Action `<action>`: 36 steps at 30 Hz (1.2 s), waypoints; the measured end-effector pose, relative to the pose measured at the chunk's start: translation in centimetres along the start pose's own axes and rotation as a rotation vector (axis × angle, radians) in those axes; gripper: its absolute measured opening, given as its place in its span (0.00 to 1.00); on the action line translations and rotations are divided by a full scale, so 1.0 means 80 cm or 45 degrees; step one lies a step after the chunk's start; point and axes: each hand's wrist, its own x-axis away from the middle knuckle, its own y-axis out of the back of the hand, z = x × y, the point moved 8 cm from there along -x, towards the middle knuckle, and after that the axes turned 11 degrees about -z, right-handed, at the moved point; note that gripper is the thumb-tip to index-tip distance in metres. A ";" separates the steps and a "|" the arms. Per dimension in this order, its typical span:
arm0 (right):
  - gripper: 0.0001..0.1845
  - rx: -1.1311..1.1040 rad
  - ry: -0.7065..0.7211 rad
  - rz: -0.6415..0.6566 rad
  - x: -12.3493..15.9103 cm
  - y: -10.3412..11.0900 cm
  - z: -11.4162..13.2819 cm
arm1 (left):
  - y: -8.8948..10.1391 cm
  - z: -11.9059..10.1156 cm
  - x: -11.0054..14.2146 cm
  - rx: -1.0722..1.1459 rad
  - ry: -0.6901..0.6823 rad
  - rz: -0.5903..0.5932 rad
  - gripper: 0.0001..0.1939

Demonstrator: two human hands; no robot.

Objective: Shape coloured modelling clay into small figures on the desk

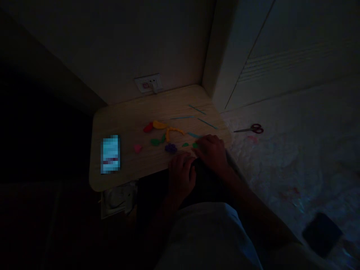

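The light is dim. My right hand (pixel 211 150) is at the right front of the wooden table, fingers curled down around a bright green piece of modelling clay (pixel 195 144), partly hidden by them. At the front edge rests my left hand (pixel 181 170), its thumb apart from its fingers and nothing visible in it. Close by lie a smaller green clay piece (pixel 185 144) and a purple clay cluster (pixel 170 148). Farther left are dark green clay (pixel 155 142), an orange clay strand (pixel 176 130), yellow-orange clay (pixel 159 124), red clay (pixel 148 127) and pink clay (pixel 137 148).
Several thin blue sticks (pixel 207 123) lie at the table's back right. A glowing, pixelated phone-like rectangle (pixel 110 154) is on the left of the table (pixel 98 120). Scissors (pixel 253 128) lie on the pale bedding (pixel 270 157) at right. A wall socket (pixel 149 82) is behind.
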 end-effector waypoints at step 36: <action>0.09 -0.083 0.090 0.136 -0.009 0.002 -0.009 | -0.025 -0.007 -0.044 -0.170 -0.104 0.178 0.18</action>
